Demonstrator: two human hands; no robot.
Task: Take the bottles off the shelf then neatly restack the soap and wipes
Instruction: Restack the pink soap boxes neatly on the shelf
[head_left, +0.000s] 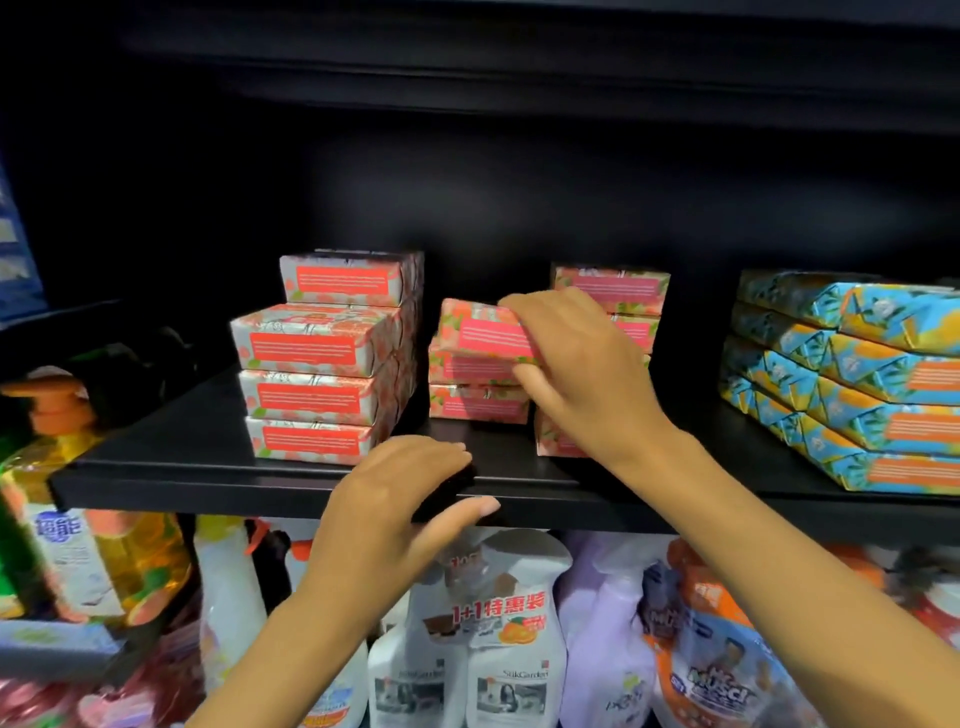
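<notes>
Fingers (543, 305) of the right hand (587, 369): clamped on one pink soap box (480, 332), fingers over its top edge, thumb under its right lower corner.

Pink soap box: held at the top of the middle stack (475, 389) on the black shelf (208, 467). Long axis runs left to right, label face turned to the near side, right end tipped slightly lower. Whether it touches the box beneath cannot be told.

Left hand (395, 499): grips the near lip of the shelf, fingers curled over the top, thumb below the edge.

Middle stack: two pink boxes, long axes left to right, labels facing near.

Left stack (317, 374): four layers of pink boxes, same orientation, the top box set farther back than the three under it.

Right pink stack (613, 291): just behind the right hand and partly hidden by it; labels face near.

Blue-and-orange packs (857, 389): five layers at the far right of the shelf, well apart from the pink boxes, long axes running near to far at an angle.

Below the shelf: white spray bottles (467, 649), purple bottles (608, 623). At left, an orange-pump bottle (57, 410) stands upright.
</notes>
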